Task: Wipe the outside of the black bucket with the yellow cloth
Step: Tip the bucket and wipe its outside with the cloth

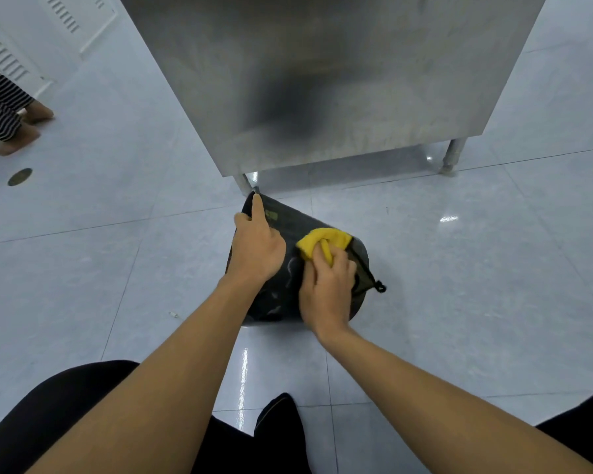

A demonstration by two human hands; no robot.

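The black bucket (290,230) lies tipped on its side on the tiled floor, in the middle of the head view. My left hand (257,244) grips its upper left edge, with the index finger stretched along the rim. My right hand (327,289) presses the bunched yellow cloth (317,242) against the bucket's outer wall. A cord with a black toggle (380,287) hangs at the bucket's right side. The lower part of the bucket is hidden behind my hands.
A stainless steel cabinet (322,80) on legs (452,155) stands right behind the bucket. Another person's feet (24,128) are at the far left near a white vented door. A round floor drain (19,176) lies left. My knees and foot (278,422) fill the bottom.
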